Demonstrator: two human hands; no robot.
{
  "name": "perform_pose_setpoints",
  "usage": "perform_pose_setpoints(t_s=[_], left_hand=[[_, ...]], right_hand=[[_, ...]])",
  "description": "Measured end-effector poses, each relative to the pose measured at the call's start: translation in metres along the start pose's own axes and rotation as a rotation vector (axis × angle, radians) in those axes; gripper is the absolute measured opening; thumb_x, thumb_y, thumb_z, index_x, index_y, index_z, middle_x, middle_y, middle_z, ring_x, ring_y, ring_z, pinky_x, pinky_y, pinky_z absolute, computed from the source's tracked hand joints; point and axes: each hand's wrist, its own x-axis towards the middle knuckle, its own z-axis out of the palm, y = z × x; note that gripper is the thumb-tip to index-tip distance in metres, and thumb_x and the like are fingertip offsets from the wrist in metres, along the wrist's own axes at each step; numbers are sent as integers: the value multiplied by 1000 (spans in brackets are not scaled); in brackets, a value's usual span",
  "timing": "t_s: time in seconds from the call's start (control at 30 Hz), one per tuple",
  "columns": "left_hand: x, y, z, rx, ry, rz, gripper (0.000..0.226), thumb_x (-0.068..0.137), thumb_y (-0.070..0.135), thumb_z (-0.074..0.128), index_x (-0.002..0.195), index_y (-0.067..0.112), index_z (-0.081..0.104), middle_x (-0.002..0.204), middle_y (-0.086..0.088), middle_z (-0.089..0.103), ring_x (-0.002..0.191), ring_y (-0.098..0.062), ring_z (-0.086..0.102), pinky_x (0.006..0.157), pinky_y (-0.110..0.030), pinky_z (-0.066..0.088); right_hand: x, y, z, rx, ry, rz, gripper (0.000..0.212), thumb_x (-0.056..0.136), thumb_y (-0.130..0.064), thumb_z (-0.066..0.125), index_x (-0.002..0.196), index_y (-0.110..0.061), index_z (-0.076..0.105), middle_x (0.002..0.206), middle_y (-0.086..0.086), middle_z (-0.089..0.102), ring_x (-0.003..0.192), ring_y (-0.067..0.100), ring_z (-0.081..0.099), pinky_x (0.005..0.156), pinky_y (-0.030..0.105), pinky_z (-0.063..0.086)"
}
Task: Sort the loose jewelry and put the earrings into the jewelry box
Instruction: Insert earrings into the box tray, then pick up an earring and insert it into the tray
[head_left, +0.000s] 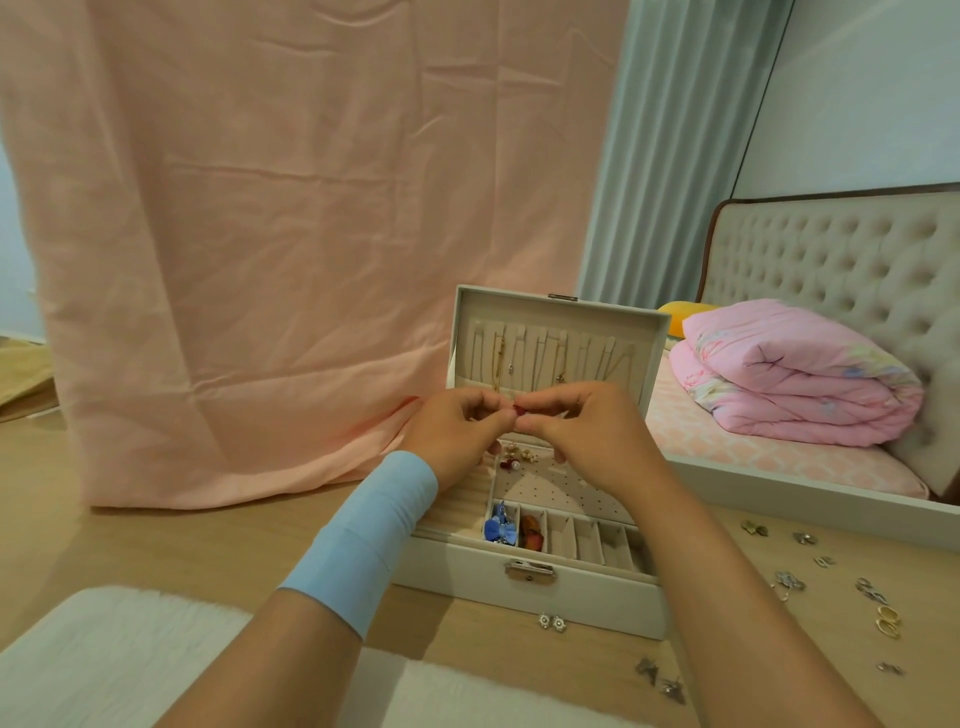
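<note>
Nearest the person, below both forearms, lies a white fluffy rug (104, 649) on the wooden floor. Below the right wrist sit a pair of small flower studs (551, 622) and a few silver pieces (660, 678). More loose jewelry (789, 579) is scattered well to the right of the right hand, with gold hoops (888, 621) among it.

The jewelry box (519, 587) stands open under the hands. Its long side runs left to right, its clasp faces the person, and its lid (644, 332) stands upright on the far side. In the front compartments below the hands lie blue bow earrings (501, 530) and a reddish piece (532, 535). Pearl and red earrings (514, 457) sit on the perforated panel just beneath the fingers.

The left hand (457, 431), with a light blue wristband (374, 535) on its forearm, and the right hand (587, 431) meet above the box. The fingers of both are curled, and the fingertips pinch a tiny red earring (519, 410) between them. It is too small to tell which way it points.

Behind the hands, necklaces (556, 358) hang inside the lid. Farther back a pink cloth (285, 234) hangs on the left, and a folded pink quilt (795, 384) lies on a bed (779, 462) to the right.
</note>
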Motion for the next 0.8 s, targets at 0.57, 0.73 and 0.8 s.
perform_pose_setpoints(t_s=[0.57, 0.73, 0.8], left_hand=[[-1, -11, -4, 661, -200, 109, 15, 88, 26, 68, 97, 35, 75, 95, 17, 68, 87, -2, 59, 82, -23, 49], [-1, -12, -4, 667, -209, 117, 18, 87, 26, 67, 100, 37, 73, 100, 16, 69, 89, -3, 60, 85, -28, 53], [-1, -13, -4, 666, -212, 117, 18, 87, 27, 67, 99, 38, 74, 101, 16, 69, 89, -3, 60, 86, -28, 53]], right_hand=[[-3, 14, 7, -706, -163, -77, 5, 82, -34, 83, 85, -36, 80, 85, -19, 71, 66, -6, 50, 59, 10, 29], [-2, 13, 8, -790, -153, -163, 5, 84, -35, 80, 89, -35, 81, 88, -15, 73, 71, 2, 54, 58, 11, 30], [-2, 13, 8, -803, -152, -173, 6, 85, -35, 80, 90, -35, 81, 89, -15, 73, 72, 2, 53, 58, 10, 29]])
